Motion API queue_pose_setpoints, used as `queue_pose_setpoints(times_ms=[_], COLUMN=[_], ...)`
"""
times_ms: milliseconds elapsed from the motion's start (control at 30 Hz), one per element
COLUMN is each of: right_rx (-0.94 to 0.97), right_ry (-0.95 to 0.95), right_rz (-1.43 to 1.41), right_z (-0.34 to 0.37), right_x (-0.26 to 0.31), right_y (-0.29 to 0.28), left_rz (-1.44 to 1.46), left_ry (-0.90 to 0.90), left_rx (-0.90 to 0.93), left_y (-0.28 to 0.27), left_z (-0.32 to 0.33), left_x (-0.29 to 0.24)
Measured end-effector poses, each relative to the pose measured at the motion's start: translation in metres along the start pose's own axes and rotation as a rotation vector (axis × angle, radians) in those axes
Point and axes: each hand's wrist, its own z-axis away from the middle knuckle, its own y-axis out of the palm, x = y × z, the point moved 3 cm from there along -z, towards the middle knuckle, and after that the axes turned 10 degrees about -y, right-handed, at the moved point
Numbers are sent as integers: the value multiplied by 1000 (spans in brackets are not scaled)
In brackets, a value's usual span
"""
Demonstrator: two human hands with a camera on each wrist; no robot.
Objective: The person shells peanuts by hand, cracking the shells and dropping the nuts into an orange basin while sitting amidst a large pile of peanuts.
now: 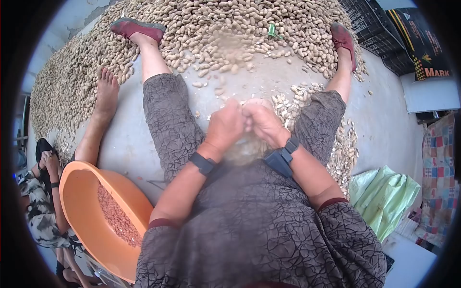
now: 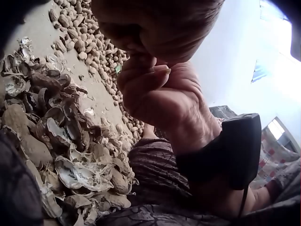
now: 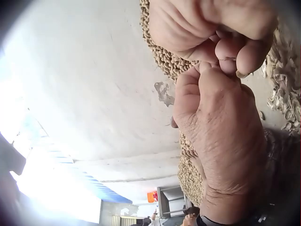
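Note:
My left hand (image 1: 224, 126) and right hand (image 1: 265, 121) meet in front of my lap with curled fingers. Between thumbs and fingertips they pinch a peanut that the fingers almost wholly hide. In the left wrist view the right hand (image 2: 164, 96) faces me, palm side showing. From the right wrist, the left hand (image 3: 221, 113) is seen with its thumb against the right fingertips. Broken peanut shells (image 2: 75, 141) lie heaped below the hands. Whole peanuts (image 1: 216, 24) form a wide pile past my feet.
An orange tub (image 1: 77, 192) with reddish shelled kernels (image 1: 115, 216) stands at my left. Another person's bare foot (image 1: 106, 93) rests beside the pile. On the right are a green sack (image 1: 384, 197) and a black crate (image 1: 370, 24). My legs are spread around the shells.

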Motion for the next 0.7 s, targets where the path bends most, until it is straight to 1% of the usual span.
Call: queue_pose_setpoints(times_ms=[67,200,267,300,367,500,567,600,667,700], right_rx=[6,-21,-13,-14,-98,-80,-70,-67,-30,-28], right_ry=[20,27,142,142,117,158,146,149,142,144], right_rz=[-59,-49,-63,-66,-84,-113,-163,-162,-213,-212], right_z=[4,11,9,10,10,11,4,3,-1,-1], right_x=[-2,3,-3,-4,-4,-6,-18,-21,-25,-24], right_y=[0,1,-4,-4,-3,-1,-7,-9,-9,-8], left_rz=[-1,-34,-61,-63,-78,-20,258,258,539,539], left_ry=[-8,-17,-8,-7,66,56,-2,-5,-121,-123], left_rx=[-2,-7,8,11,-33,-72,-4,-6,29,26], left_y=[0,3,7,9,12,27,34,32,26,27], left_z=[3,6,6,6,5,-10,-18,-19,-21,-23], left_x=[-5,-8,-8,-7,-5,17,35,36,39,45])
